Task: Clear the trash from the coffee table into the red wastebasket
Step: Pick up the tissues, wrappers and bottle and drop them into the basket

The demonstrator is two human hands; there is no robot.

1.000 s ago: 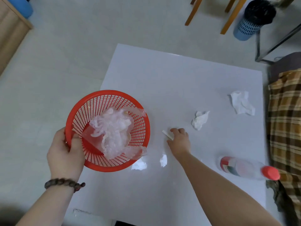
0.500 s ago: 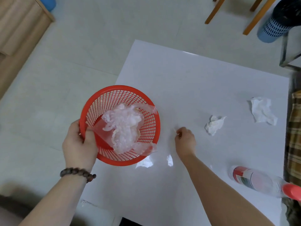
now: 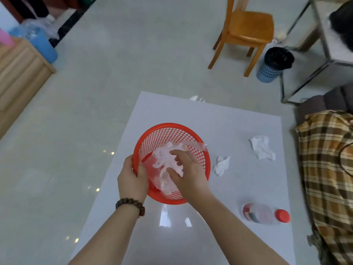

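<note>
My left hand [image 3: 131, 178] grips the near-left rim of the red mesh wastebasket [image 3: 168, 134], holding it over the white coffee table [image 3: 210, 241]. Crumpled clear plastic and tissue [image 3: 164, 155] fill the basket. My right hand [image 3: 186, 172] is over the basket's mouth with fingers spread apart above that trash; nothing shows in it. On the table to the right lie a small crumpled tissue [image 3: 221, 165], a larger crumpled tissue [image 3: 262, 147] and a clear plastic bottle [image 3: 265, 214] with a red cap, on its side.
A plaid cloth [image 3: 328, 169] covers a seat along the table's right edge. A wooden chair [image 3: 246, 31], a blue bin with a black liner [image 3: 275, 64] and a metal-framed table [image 3: 332, 46] stand beyond. A wooden cabinet [image 3: 17, 73] is at the left. A bit of clear plastic [image 3: 196, 98] lies at the table's far edge.
My right hand lifted from the table, where it pinched a small scrap, and moved left over the basket, fingers spreading. The basket shifted right over the table. The view tilted up.
</note>
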